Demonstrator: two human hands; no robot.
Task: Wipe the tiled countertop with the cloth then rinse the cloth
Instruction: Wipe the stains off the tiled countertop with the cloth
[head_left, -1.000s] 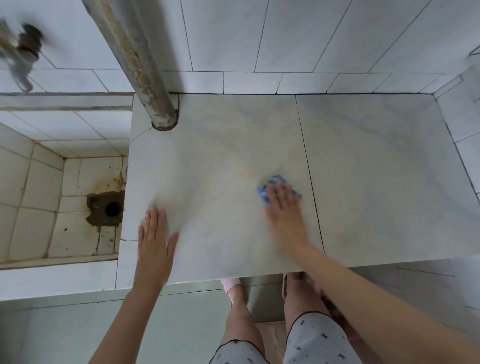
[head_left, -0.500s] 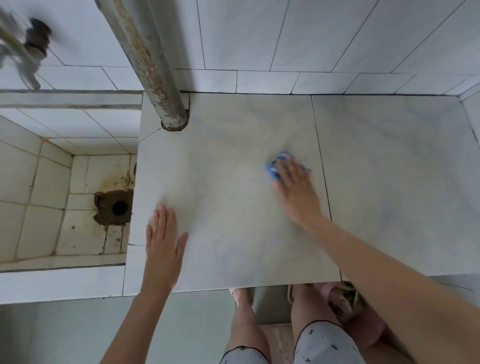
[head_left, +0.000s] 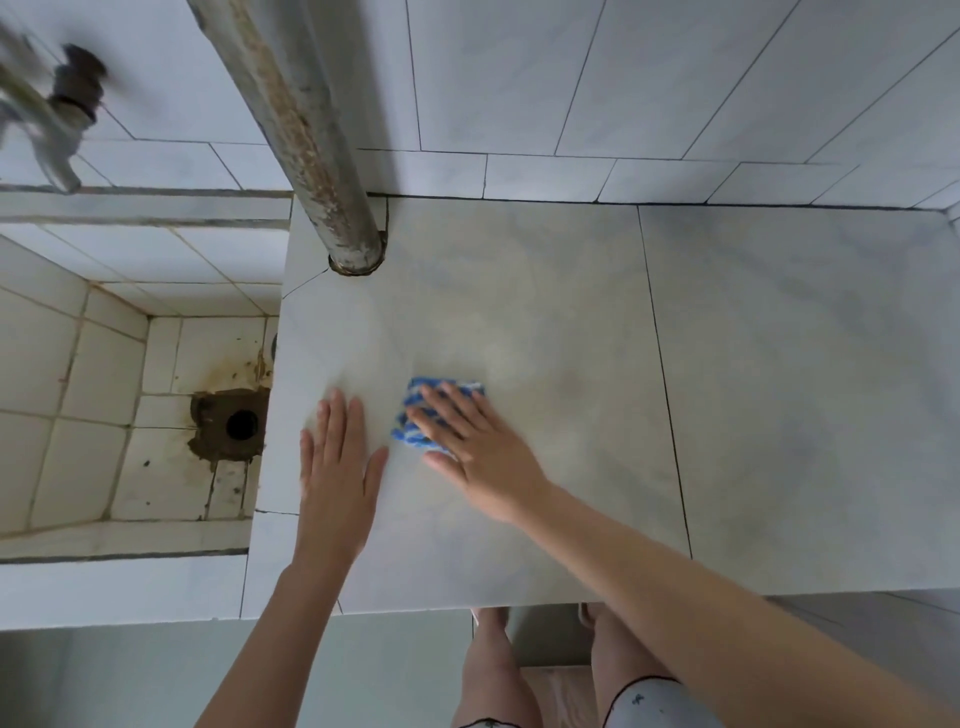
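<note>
pale grey tiled countertop (head_left: 779, 389) carries a folded blue-and-white cloth (head_left: 415, 400), nearer the person than the rusty grey upright pipe (head_left: 322, 182). the right hand (head_left: 478, 441) presses it with straight fingers, clasping nothing; the left hand (head_left: 335, 467) lies flat just beside it. wiping looks midway and rinsing is not yet done. the cloth's long axis is hidden under the hand.

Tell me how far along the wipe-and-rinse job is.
Done: nothing clearly; yellowish marks show on the pale grey tiled countertop. In hand: the right hand presses the blue-and-white woven cloth flat on it, the left hand resting flat alongside. Left: rinsing; the cloth is not at the white tiled sink under the metal tap.
</note>
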